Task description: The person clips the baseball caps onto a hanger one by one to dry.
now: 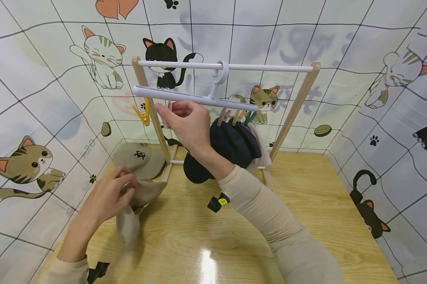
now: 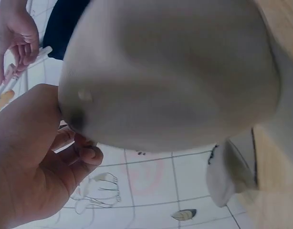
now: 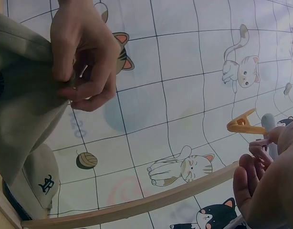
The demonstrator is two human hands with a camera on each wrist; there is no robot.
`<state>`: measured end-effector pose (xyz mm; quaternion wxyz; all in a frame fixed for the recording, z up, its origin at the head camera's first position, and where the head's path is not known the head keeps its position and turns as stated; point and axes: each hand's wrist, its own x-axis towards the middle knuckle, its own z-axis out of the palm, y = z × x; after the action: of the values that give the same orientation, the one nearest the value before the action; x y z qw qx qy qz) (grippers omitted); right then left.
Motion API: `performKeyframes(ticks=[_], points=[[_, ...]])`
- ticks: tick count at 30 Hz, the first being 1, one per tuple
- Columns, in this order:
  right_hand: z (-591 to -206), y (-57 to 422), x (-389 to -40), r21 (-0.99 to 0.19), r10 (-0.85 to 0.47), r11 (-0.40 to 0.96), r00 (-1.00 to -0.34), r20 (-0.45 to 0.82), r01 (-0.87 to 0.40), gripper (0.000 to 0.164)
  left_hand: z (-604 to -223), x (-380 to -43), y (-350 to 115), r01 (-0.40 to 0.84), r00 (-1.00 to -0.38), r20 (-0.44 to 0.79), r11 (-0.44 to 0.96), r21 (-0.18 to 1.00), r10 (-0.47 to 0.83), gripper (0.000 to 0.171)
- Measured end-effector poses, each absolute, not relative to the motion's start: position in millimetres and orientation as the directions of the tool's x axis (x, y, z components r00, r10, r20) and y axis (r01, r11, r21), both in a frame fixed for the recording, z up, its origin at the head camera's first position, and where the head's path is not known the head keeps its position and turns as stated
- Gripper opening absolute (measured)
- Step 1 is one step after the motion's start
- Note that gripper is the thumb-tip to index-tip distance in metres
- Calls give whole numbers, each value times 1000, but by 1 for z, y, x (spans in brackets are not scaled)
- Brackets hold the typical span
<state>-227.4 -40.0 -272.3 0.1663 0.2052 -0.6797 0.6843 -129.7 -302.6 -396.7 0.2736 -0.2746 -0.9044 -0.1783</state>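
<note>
My left hand (image 1: pixel 108 193) pinches a beige cap (image 1: pixel 147 193) by its edge, holding it up at the left; in the left wrist view this cap (image 2: pixel 175 76) fills most of the picture. My right hand (image 1: pixel 192 124) is raised just under the pale lavender hanger (image 1: pixel 174 94). Between its thumb and fingers it pinches a pink clothespin (image 1: pixel 167 116), also visible in the right wrist view. A yellow clothespin (image 1: pixel 143 112) hangs at the hanger's left end. Toward the right end, pink, orange and teal clothespins (image 1: pixel 238 117) hold dark caps (image 1: pixel 231 142) and a pale cap (image 1: pixel 262 148).
The hanger hooks over the white rod (image 1: pixel 270 68) of a wooden-sided rack (image 1: pixel 295 110). Another beige cap (image 1: pixel 128 156) with a dark emblem lies on the wooden table (image 1: pixel 306 205) by the rack's left foot. A cat-patterned sheet (image 1: pixel 341 90) surrounds the table.
</note>
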Motion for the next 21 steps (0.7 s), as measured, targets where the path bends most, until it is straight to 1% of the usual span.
performKeyframes(ticks=[5, 8, 12, 17, 21], points=[[-273, -38, -227, -856, -60, -24, -854, 517, -516, 29, -387, -134, -296, 609, -706, 566, 774, 176, 426, 21], [-273, -36, -227, -852, -73, -19, -849, 523, -523, 28, -383, -137, -292, 611, -720, 540, 767, 196, 435, 20], [-272, -32, -225, -847, -97, 1, -843, 529, -531, 26, -378, -141, -288, 610, -738, 518, 755, 241, 431, 21], [-270, -26, -223, -837, -130, 50, -835, 535, -545, 25, -373, -143, -282, 622, -735, 522, 738, 263, 433, 24], [-269, -20, -222, -832, -158, 91, -833, 530, -547, 25, -370, -143, -280, 632, -746, 489, 714, 302, 453, 28]])
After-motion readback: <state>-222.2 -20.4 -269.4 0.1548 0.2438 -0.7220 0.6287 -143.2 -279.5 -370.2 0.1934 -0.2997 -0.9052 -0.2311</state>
